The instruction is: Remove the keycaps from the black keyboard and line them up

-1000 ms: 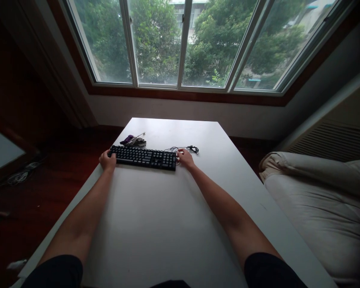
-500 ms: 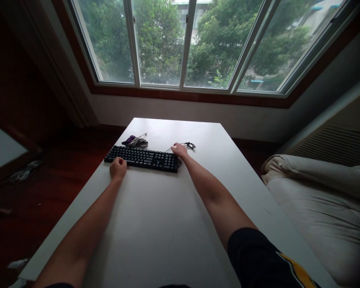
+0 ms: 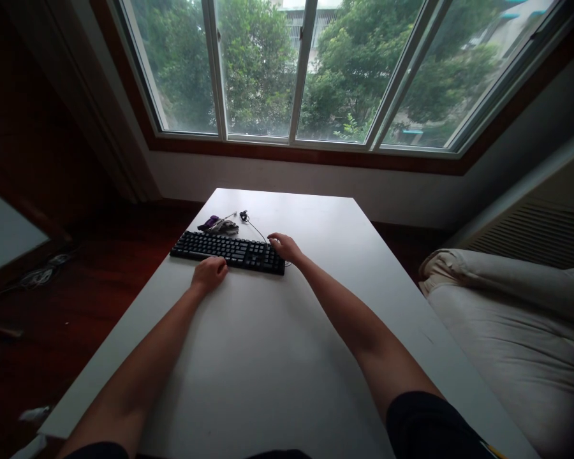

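A black full-size keyboard (image 3: 234,250) lies on the white table. At its front edge rests my left hand (image 3: 210,274), fingers curled into a fist with nothing visible in it. My right hand (image 3: 286,247) is over the keyboard's right end, its fingers stretched out and pointing left. From near those fingertips a thin dark cable (image 3: 256,228) runs back to a small coiled bundle (image 3: 243,217) behind the keyboard. Beside the bundle, a crumpled purple and grey cloth-like item (image 3: 222,225) lies with a thin white-tipped stick or cord. Something small and pale shows just under my right wrist.
The white table (image 3: 258,357) reaches toward a wall under a wide window (image 3: 258,76). To the right stands a pale cushioned seat (image 3: 507,319). On the dark red floor at left lies a tangle of cables (image 3: 38,275).
The coiled cable bundle went from right of my right hand to behind the keyboard, on the left. My right hand's fingers have straightened. My left fist slid right along the keyboard's front edge.
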{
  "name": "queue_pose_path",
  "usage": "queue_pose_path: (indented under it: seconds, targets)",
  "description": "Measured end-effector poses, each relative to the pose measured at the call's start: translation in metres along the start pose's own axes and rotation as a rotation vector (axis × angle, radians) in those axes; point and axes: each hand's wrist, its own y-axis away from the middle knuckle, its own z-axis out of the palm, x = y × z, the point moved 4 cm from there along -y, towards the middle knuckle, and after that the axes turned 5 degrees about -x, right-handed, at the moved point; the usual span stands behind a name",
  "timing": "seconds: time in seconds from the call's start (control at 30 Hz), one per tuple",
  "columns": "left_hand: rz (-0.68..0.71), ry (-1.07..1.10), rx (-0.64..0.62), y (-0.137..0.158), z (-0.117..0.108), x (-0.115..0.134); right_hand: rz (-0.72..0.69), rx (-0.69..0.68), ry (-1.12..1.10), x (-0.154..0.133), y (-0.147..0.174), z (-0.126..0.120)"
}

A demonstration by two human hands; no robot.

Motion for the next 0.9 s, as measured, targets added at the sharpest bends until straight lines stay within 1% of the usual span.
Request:
queue_pose_path:
  seconds: [0.1,0.17,0.33,0.4,0.47,0.53,0.63,0.7,0.73,0.8,0.9]
  targets:
    - [0.169,0.044,-0.068,0.003,0.009,0.025,0.011,0.137,-0.013,0.014,0.045,-0.015]
    - [0.204,0.079,-0.056,0.001,0.015,0.039,0.028,0.156,0.009,0.025,0.079,-0.018]
    - [0.117,0.028,0.046,-0.003,0.028,0.064,0.002,0.111,0.109,0.045,0.156,-0.013]
    - [0.104,0.014,0.051,-0.001,0.033,0.072,-0.032,0.078,0.153,0.047,0.18,-0.009]
    - [0.089,0.003,0.044,0.0,0.036,0.074,-0.065,0.054,0.193,0.046,0.197,-0.007]
    - [0.038,-0.019,0.058,0.0,0.035,0.07,-0.081,0.042,0.214,0.044,0.206,-0.006]
    - [-0.058,-0.043,0.089,-0.001,0.03,0.055,-0.081,0.035,0.213,0.042,0.208,-0.007]
    - [-0.085,-0.038,0.095,-0.001,0.027,0.05,-0.079,0.038,0.219,0.041,0.205,-0.007]
    - [-0.075,-0.031,0.092,0.0,0.026,0.05,-0.079,0.041,0.227,0.04,0.204,-0.007]
    - [0.012,-0.011,0.059,0.003,0.025,0.059,-0.081,0.047,0.249,0.04,0.201,-0.006]
    - [0.249,0.03,-0.053,0.01,0.03,0.083,-0.094,0.042,0.277,0.04,0.198,-0.003]
